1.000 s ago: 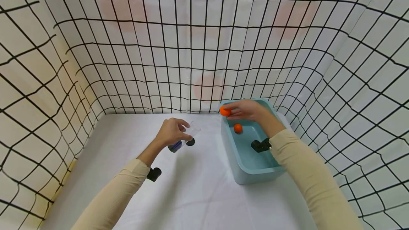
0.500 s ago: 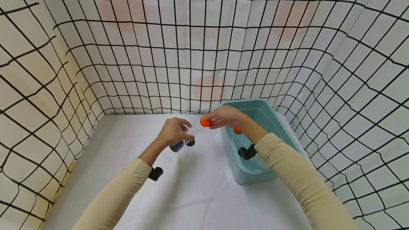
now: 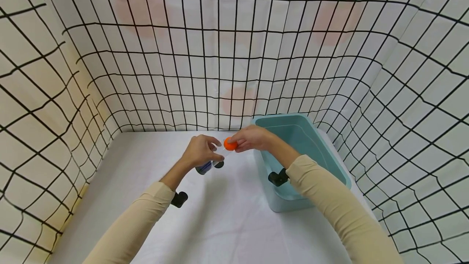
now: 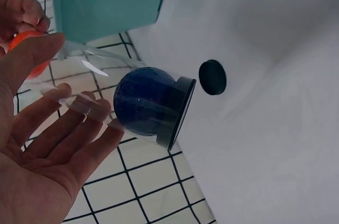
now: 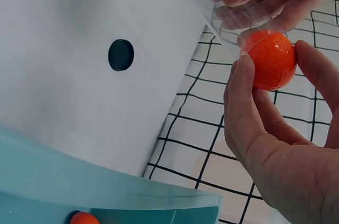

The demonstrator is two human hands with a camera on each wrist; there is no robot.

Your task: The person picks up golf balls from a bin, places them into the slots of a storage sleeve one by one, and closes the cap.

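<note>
My left hand [image 3: 199, 150] holds a clear plastic tube [image 4: 98, 65] tilted above the table, fingers and thumb around its sides. A dark blue ball [image 4: 142, 101] sits inside it, against the black end cap [image 4: 180, 114]. Between thumb and fingertips, my right hand [image 3: 253, 137] pinches an orange dimpled ball [image 5: 271, 60], which looks like a golf ball. That ball is right at the tube's other end, the rim overlapping it in the right wrist view. On the white table below lies a round black cap [image 5: 121, 55].
A light teal bin [image 3: 272, 196] stands to the right under my right forearm. Inside it is another orange ball [image 5: 85, 218], partly visible. Black netting [image 3: 238, 68] over white cloth rises behind and at both sides of the table [image 3: 220, 231].
My right hand has carried the orange ball left from over the bin to the tube's end. The left hand and tube have stayed almost still.
</note>
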